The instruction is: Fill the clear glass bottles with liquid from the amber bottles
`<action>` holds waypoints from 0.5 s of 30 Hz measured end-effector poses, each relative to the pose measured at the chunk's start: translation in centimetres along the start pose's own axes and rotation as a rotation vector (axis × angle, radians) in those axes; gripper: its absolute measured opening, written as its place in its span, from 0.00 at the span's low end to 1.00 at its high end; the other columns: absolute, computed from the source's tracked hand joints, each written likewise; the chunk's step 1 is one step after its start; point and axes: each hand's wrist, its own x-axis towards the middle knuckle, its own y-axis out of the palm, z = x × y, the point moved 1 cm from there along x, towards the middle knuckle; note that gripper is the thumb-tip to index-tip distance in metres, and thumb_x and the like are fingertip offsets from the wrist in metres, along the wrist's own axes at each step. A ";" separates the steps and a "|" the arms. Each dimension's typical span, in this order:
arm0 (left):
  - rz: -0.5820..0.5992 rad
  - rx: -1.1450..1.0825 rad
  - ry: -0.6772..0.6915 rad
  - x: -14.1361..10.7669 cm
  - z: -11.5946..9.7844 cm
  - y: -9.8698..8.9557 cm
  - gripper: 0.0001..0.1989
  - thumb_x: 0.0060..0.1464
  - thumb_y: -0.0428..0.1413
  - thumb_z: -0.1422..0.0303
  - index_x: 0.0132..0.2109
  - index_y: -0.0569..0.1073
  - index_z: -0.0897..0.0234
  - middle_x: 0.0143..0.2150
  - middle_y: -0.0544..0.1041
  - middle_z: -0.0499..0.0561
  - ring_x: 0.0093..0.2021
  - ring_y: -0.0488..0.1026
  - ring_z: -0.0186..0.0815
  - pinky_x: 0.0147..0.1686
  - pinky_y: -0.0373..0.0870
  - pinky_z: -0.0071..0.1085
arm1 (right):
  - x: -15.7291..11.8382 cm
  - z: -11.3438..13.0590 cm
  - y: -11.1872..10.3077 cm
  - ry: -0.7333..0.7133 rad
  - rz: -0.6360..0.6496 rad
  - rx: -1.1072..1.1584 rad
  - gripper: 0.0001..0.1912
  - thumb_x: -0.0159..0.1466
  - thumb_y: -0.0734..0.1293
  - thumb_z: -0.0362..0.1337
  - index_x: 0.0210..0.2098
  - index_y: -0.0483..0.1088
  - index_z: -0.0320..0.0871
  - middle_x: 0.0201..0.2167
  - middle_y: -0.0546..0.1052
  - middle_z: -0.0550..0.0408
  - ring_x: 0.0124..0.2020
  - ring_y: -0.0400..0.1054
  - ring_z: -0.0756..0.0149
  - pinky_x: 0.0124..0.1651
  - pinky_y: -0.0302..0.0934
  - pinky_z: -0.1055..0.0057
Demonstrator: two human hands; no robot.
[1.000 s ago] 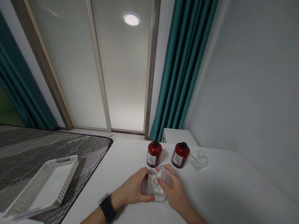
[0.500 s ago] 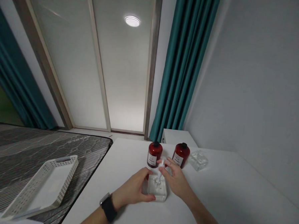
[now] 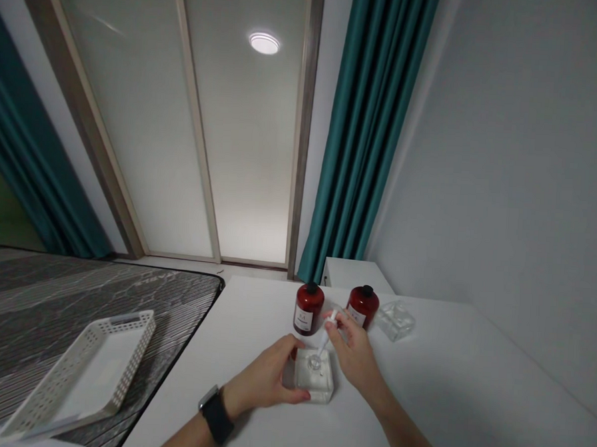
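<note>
A clear square bottle [image 3: 315,384] rests on the white table, with a round opening in its top. My left hand [image 3: 270,375] grips its left side, thumb at the near edge and fingers at the far edge. In my right hand [image 3: 352,350] a white pump head [image 3: 323,342] is pinched between thumb and fingers. The pump leans up to the right, its lower end at the bottle's opening; whether it is inside the neck I cannot tell. Behind the hands stand two red bottles with black caps, one on the left [image 3: 308,307] and one on the right [image 3: 363,303], partly covered by my right hand.
Another clear square container [image 3: 396,321] lies on the white table [image 3: 210,379] at the right of the red bottles. Left of the table, a white perforated basket [image 3: 145,335] sits on a grey patterned surface [image 3: 175,290]. A wall borders the right side.
My right hand has shifted slightly right, tilting the top of the pump head to the right. The left hand and the clear bottle stay in place.
</note>
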 end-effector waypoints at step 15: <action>0.011 0.001 0.012 0.1 0.2 0.2 0.29 0.44 0.70 0.69 0.51 0.66 0.63 0.48 0.73 0.53 0.45 0.71 0.44 0.46 0.68 0.37 | -1.1 -1.4 0.3 0.195 -0.082 0.192 0.23 0.64 0.65 0.56 0.41 0.74 0.41 0.37 0.79 0.49 0.39 0.72 0.55 0.42 0.65 0.64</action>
